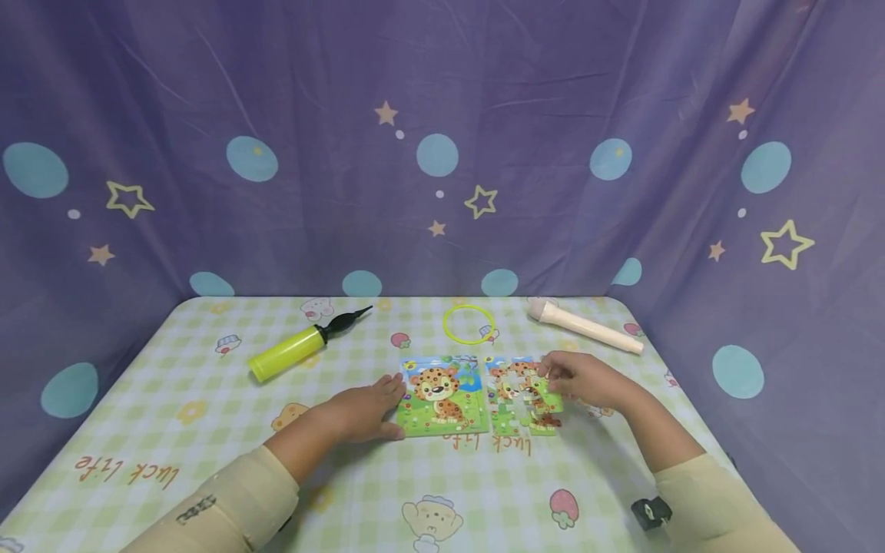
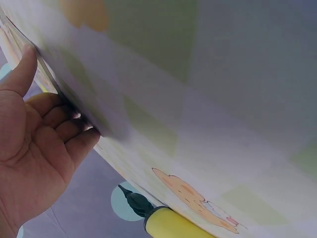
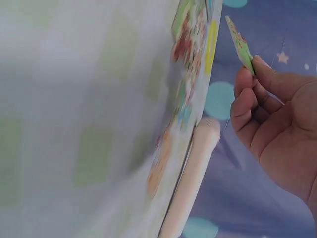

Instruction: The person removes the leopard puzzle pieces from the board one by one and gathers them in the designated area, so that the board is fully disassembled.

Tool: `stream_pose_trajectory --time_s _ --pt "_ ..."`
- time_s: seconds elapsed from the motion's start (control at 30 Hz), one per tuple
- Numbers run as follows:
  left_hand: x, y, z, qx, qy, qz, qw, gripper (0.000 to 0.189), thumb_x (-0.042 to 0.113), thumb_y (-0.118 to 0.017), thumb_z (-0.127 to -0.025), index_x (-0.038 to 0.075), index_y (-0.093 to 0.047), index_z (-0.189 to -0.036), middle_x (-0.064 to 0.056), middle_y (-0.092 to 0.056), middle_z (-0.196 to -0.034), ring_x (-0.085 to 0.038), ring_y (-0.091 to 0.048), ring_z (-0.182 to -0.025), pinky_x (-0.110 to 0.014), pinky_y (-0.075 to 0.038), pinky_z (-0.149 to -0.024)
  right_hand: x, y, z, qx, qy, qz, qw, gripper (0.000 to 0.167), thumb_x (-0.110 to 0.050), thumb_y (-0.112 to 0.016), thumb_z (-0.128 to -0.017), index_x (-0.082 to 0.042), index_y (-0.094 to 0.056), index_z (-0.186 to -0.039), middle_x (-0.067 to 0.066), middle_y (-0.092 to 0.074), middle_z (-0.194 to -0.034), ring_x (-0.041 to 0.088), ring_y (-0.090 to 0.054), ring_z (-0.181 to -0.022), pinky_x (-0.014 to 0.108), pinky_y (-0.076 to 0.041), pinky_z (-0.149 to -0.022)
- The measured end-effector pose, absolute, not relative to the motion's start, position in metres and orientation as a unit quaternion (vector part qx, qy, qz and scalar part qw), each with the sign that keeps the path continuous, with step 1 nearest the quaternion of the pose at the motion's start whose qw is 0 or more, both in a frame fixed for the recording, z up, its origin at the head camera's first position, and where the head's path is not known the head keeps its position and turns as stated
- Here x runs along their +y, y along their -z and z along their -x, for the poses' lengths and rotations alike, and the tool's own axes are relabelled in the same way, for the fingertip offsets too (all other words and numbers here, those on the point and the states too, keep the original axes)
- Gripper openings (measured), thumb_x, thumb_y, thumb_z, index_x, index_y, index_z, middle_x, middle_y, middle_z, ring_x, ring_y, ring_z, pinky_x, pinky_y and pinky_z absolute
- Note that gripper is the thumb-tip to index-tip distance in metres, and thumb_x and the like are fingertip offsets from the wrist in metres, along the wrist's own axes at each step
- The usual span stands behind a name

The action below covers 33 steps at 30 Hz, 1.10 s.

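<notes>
A leopard picture card [image 1: 465,407] lies flat on the tablecloth. My left hand [image 1: 362,407] rests along its left edge, fingers extended, thumb near the lower corner; the left wrist view shows the fingertips down at the table surface. Just right of the card is a partly assembled jigsaw [image 1: 503,421] of the same leopard, with gaps between some pieces. Above its right side, my right hand [image 1: 591,380] pinches a green jigsaw piece [image 3: 241,47] between thumb and forefinger, held tilted over the table. Its other fingers are curled in.
A yellow hand pump [image 1: 286,353] with a black nozzle lies at the back left. Behind the card is a thin yellow ring [image 1: 445,326]. A pale microphone-shaped stick [image 1: 591,329] lies at the back right. Purple curtains [image 1: 311,230] stand behind and beside the table.
</notes>
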<state>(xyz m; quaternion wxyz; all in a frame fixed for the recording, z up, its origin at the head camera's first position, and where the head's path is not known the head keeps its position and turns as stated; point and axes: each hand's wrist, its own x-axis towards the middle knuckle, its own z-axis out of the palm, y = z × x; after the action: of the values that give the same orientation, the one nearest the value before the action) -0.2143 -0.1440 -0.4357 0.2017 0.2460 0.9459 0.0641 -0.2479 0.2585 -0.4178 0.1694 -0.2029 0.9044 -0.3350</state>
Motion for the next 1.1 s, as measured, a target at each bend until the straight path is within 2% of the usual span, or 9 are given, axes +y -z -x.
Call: stream_pose_trajectory --time_s 0.17,0.47,0.7,0.93,1.1 --pt "-0.145 0.436 0.214 0.946 -0.068 -0.247 0.2 0.084 0.05 -0.062 -0.092 0.003 -0.028 -0.154 -0.013 -0.018 -0.164 -0.032 -0.018 -0.151 -0.047 -0.026 -0.119 0.279 0.425 0.243 0.907 0.335 0.179 0.183 0.016 -0.011 -0.059 -0.098 -0.007 -0.061 -0.114 0.007 -0.059 -0.084 0.02 -0.052 -0.061 0.034 -0.048 -0.052" --pt "-0.146 0.436 0.214 0.947 -0.066 -0.247 0.198 0.084 0.05 -0.061 -0.092 0.004 -0.029 -0.154 -0.012 -0.019 -0.163 -0.032 -0.018 -0.151 -0.047 -0.026 -0.119 0.295 0.439 0.24 0.901 0.348 0.139 0.217 0.015 -0.009 -0.066 -0.092 -0.003 -0.06 -0.105 0.006 -0.06 -0.079 0.019 -0.057 -0.065 0.035 -0.051 -0.059" --pt "-0.146 0.437 0.215 0.946 -0.067 -0.249 0.197 0.083 0.051 -0.061 -0.092 0.004 -0.029 -0.154 -0.012 -0.019 -0.164 -0.032 -0.018 -0.151 -0.047 -0.026 -0.119 0.291 0.443 0.24 0.923 0.313 0.109 0.196 0.034 -0.008 -0.072 -0.087 -0.001 -0.053 -0.114 0.008 -0.059 -0.068 0.021 -0.057 -0.057 0.033 -0.047 -0.057" --pt "-0.145 0.438 0.215 0.947 -0.067 -0.247 0.196 0.084 0.05 -0.062 -0.092 0.004 -0.029 -0.154 -0.012 -0.019 -0.164 -0.031 -0.018 -0.151 -0.047 -0.027 -0.119 0.29 0.443 0.239 0.93 0.302 0.092 0.188 0.036 -0.01 -0.074 -0.086 -0.001 -0.053 -0.115 0.007 -0.062 -0.075 0.022 -0.061 -0.062 0.034 -0.05 -0.058" --pt "-0.146 0.438 0.217 0.945 -0.076 -0.247 0.198 0.085 0.051 -0.062 -0.092 0.005 -0.029 -0.154 -0.011 -0.018 -0.164 -0.031 -0.017 -0.151 -0.047 -0.025 -0.12 0.29 0.439 0.24 0.941 0.275 0.095 0.171 0.037 -0.022 -0.07 -0.092 -0.003 -0.053 -0.119 0.005 -0.064 -0.086 0.02 -0.062 -0.068 0.033 -0.05 -0.061"
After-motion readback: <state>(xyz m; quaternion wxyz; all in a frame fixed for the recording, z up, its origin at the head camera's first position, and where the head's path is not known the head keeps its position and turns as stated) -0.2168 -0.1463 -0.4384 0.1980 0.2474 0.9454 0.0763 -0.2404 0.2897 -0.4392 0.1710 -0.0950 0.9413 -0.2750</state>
